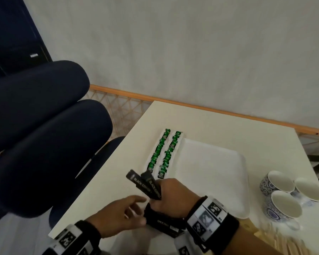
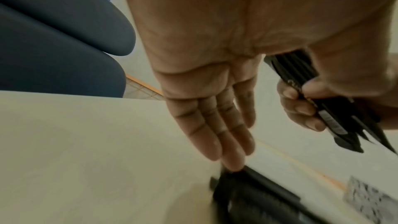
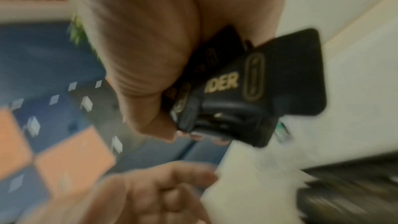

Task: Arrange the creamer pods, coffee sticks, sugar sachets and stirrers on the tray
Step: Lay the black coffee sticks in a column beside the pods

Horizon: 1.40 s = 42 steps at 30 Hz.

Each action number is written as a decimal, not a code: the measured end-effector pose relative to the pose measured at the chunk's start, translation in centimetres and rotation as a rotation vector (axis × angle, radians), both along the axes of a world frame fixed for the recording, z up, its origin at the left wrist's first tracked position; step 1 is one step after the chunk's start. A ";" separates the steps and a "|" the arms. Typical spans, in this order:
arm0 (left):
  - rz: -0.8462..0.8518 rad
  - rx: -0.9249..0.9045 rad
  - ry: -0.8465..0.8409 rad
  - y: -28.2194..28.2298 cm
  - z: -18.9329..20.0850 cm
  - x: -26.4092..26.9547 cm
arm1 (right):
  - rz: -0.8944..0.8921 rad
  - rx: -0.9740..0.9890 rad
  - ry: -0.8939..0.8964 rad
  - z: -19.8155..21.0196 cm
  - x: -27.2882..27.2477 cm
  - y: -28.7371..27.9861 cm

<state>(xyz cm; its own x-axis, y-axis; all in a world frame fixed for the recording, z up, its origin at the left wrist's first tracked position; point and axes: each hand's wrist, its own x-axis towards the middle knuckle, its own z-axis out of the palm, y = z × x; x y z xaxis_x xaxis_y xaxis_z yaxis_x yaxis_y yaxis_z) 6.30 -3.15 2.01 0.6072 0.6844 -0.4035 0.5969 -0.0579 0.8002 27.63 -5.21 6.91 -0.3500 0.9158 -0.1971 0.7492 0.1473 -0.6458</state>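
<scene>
Wrist bands with black-and-white marker tags (image 1: pixel 209 214) sit closest to the head camera, one on each forearm, and just beyond them both hands work at the near edge of the pale rectangular table (image 1: pixel 219 126). Right hand (image 1: pixel 170 196) is closed in a fist around a bundle of black coffee sticks (image 1: pixel 145 184), gold lettering on the wrappers, their upper ends fanning out up and to the left of the knuckles. From the right wrist camera those same sticks (image 3: pixel 247 91) are wedged between palm and curled fingers, though that picture is heavily blurred. Left hand (image 1: pixel 122 214) lies just beside it, to the left and a touch nearer, fingers straight and held together, holding nothing; in the left wrist view its fingertips (image 2: pixel 230 164) reach down to touch a loose pile of black coffee sticks (image 2: pixel 258 193) lying flat on the table. That pile (image 1: pixel 164 225) sits right under the right wrist in the head view.

Beyond the right fist, two rows of green-and-white sachets (image 1: pixel 162 153) run away from the person, lying along the left edge of the white rectangular tray (image 1: pixel 215 173). Whether they rest on the tray's rim or on the table just beside it cannot be told. Well to the right of the tray stand three blue-patterned white cups (image 1: pixel 287 196), bunched together. A dark blue padded chair (image 1: pixel 41 135) fills the left side.
</scene>
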 end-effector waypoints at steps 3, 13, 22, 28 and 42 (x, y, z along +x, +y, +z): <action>0.086 -0.260 -0.392 2.1 2.1 2.7 | -0.003 -0.027 0.190 1.9 0.0 2.3; 0.505 -0.818 -0.794 6.6 5.0 9.5 | -0.085 -0.013 0.267 1.0 1.7 6.8; 0.663 -0.963 -0.776 9.9 2.8 12.5 | -0.287 0.057 0.213 -1.2 5.2 8.9; 0.628 -0.976 -0.683 10.7 1.2 12.9 | -0.344 -0.026 0.144 -2.3 7.6 9.8; 0.829 -1.151 -0.734 13.4 0.0 12.7 | -0.857 -0.117 -0.248 -10.4 16.9 17.4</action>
<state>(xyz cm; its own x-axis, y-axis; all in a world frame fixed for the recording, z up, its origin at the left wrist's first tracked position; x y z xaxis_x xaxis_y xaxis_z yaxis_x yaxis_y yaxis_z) 19.02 10.28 1.96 0.5257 0.4602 -0.7154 -0.3619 0.8821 0.3016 44.49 12.20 -3.51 0.5087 0.8125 -0.2848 0.6917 -0.5827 -0.4267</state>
